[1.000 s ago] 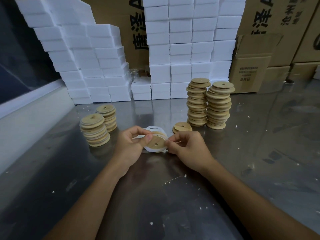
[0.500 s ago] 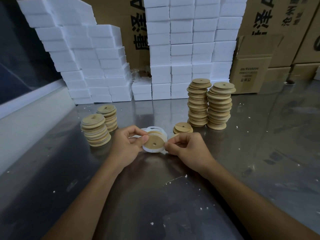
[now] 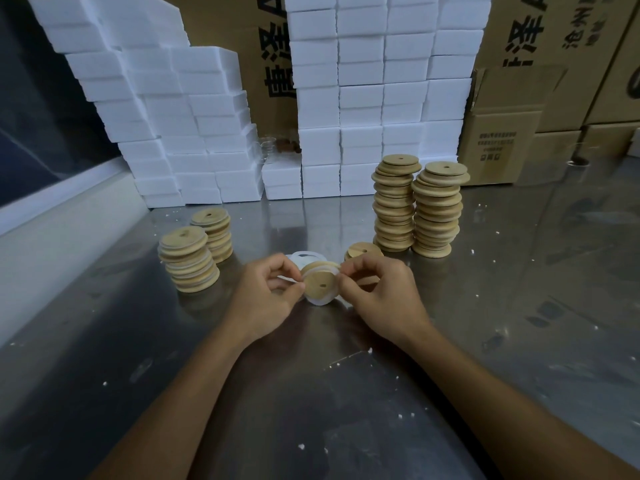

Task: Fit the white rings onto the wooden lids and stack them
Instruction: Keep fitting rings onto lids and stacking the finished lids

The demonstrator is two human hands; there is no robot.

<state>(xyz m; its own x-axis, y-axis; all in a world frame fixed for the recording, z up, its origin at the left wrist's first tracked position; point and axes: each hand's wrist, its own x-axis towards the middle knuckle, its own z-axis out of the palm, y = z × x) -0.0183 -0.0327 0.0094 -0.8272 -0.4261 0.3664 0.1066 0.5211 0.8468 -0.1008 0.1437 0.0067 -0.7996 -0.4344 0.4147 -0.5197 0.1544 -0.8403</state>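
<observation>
Both grips are pinched on one lid [image 3: 320, 284], left hand [image 3: 268, 292] and right hand [image 3: 375, 292], above the surface [image 3: 311, 393]. Compared with a second ago, the ring [image 3: 322, 301] is pressed further on; fitting seems nearly done.

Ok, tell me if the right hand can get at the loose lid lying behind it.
Probably yes: the loose lid lies uncovered just beyond the right hand, but that hand now pinches the held lid.
</observation>
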